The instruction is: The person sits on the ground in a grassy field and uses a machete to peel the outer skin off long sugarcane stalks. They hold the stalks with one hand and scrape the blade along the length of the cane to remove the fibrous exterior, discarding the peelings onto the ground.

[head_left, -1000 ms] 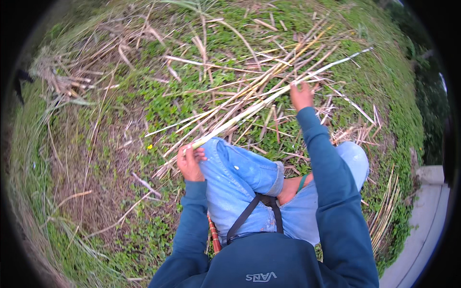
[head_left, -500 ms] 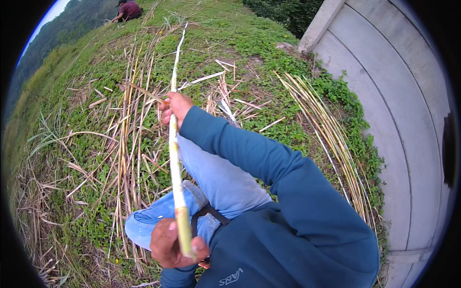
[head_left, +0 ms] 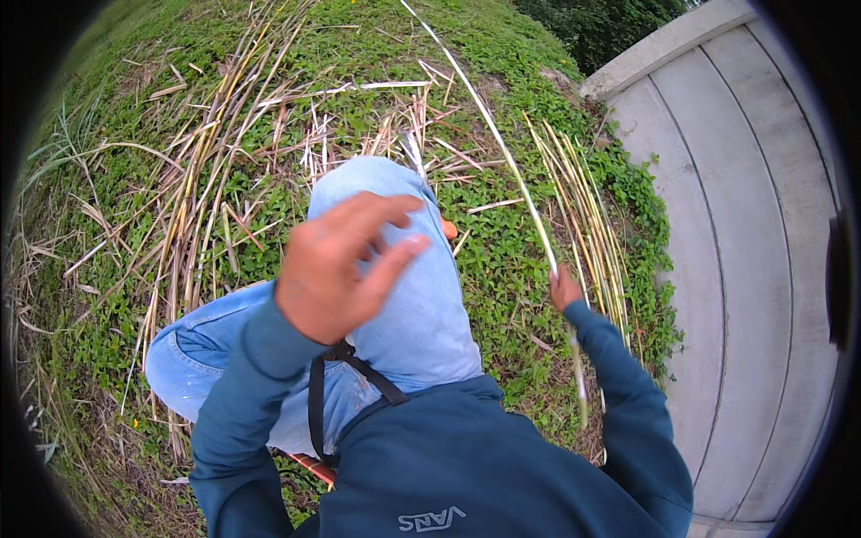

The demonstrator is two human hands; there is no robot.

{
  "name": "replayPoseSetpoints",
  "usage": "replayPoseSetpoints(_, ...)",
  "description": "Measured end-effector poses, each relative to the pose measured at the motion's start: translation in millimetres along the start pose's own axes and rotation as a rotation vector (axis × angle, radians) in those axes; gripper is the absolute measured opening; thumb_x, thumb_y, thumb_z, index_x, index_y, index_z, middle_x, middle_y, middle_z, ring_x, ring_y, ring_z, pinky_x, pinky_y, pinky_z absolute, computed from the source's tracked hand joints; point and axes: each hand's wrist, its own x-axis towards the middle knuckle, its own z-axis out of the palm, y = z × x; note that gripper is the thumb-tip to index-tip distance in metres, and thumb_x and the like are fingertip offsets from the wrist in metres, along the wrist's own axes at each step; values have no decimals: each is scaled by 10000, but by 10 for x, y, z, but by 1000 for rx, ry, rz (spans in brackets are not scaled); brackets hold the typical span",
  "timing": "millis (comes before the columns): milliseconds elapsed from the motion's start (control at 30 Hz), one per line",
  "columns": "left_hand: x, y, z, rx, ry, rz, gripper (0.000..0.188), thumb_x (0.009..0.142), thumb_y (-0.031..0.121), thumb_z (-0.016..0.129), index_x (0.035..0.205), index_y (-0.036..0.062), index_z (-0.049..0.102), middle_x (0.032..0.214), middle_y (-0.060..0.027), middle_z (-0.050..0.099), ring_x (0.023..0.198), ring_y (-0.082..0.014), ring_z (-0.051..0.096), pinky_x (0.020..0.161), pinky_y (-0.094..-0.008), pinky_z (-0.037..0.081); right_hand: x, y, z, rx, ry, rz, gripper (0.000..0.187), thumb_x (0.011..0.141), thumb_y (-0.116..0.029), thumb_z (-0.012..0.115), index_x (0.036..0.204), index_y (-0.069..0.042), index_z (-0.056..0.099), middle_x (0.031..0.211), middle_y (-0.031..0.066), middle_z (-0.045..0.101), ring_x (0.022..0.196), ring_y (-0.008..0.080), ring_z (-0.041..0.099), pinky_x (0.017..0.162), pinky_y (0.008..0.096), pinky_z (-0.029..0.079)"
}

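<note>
A long pale cane (head_left: 502,148) slants from the top of the view down toward the right side. Around its lower part my right hand (head_left: 565,289) is closed, and the cane's yellow-green butt end (head_left: 581,394) sticks out below it. That hand is just left of a bundle of yellowish canes (head_left: 587,206) on the grass. My left hand (head_left: 341,260) hovers over my raised knee, empty, its fingers curved and the thumb apart, slightly blurred. Beside the knee shows a small orange thing (head_left: 449,229), mostly hidden by my leg.
To the left, a long pile of canes (head_left: 193,170) lies on the green ground cover. Peeled strips and scraps (head_left: 395,125) are scattered beyond my knee. A grey concrete wall (head_left: 717,179) runs along the right.
My left hand has let go of the cane's butt end and risen over the knee. My right hand has carried the cane rightward, beside the bundle. The other person has left the view.
</note>
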Motion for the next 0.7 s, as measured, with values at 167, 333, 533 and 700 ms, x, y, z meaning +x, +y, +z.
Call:
replayPoseSetpoints(167,-306,-599,-853,67,426,-392,260,969,182,518,1138,2,600,912,-62,640,697,-79,548,617,-227,452,-2952,1486,1472,151,-538,181,399,918,-302,511,1240,-68,501,977,267,630,896,428,616,777,476,489)
replayPoseSetpoints(333,-1122,-1010,-1550,280,478,-656,276,966,213,532,1132,5,603,922,-70,647,674,-74,548,587,-215,427,-4511,2434,693,-358,-1139,941,380,910,-273,531,1226,-60,523,1118,200,627,983,331,621,828,423,502)
replayPoseSetpoints(533,-664,-1447,-1214,205,385,-688,291,974,236,515,1137,11,599,922,-62,639,665,-62,539,580,-205,408,-2116,2253,755,-169,76,824,279,880,-244,560,993,-4,648,1030,234,637,952,415,601,832,472,482)
replayPoseSetpoints(700,-359,-1772,-601,56,168,-726,278,961,210,543,1137,3,597,942,-77,640,676,-83,556,611,-230,459,591,554,1339,91,230,111,363,916,-343,549,1019,0,610,916,198,625,829,378,585,756,465,468)
